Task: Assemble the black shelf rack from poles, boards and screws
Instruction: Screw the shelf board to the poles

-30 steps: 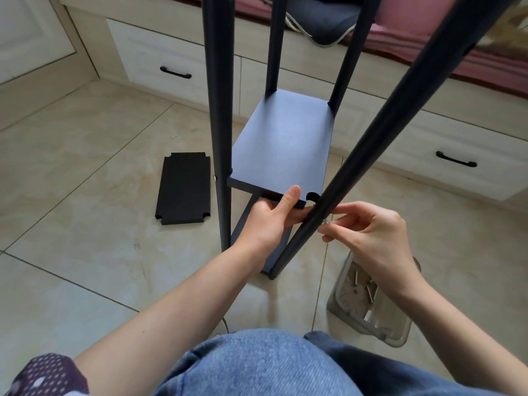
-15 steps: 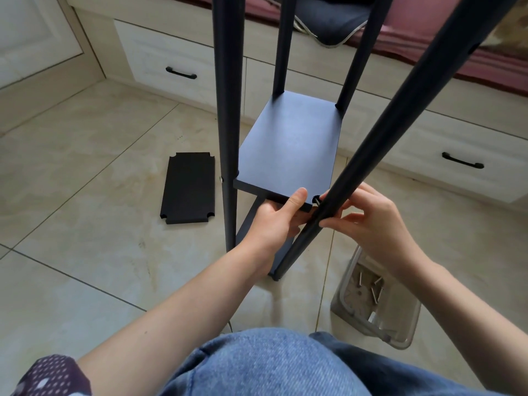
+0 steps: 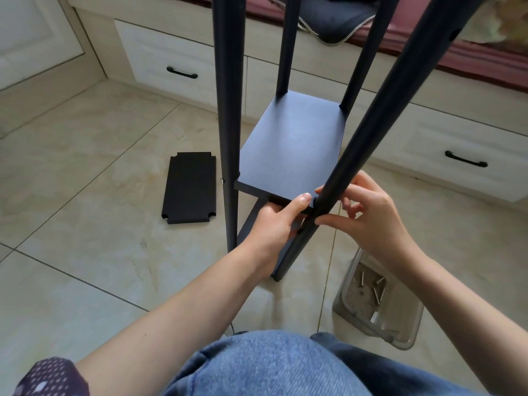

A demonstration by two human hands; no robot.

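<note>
Left hand: grips front edge of shelf board. Right hand: fingers pinched around near-right pole at the board corner.

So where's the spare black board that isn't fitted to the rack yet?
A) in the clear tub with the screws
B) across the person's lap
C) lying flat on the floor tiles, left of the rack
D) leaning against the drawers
C: the loose board lies flat on the floor tiles, left of the near left pole.
</note>
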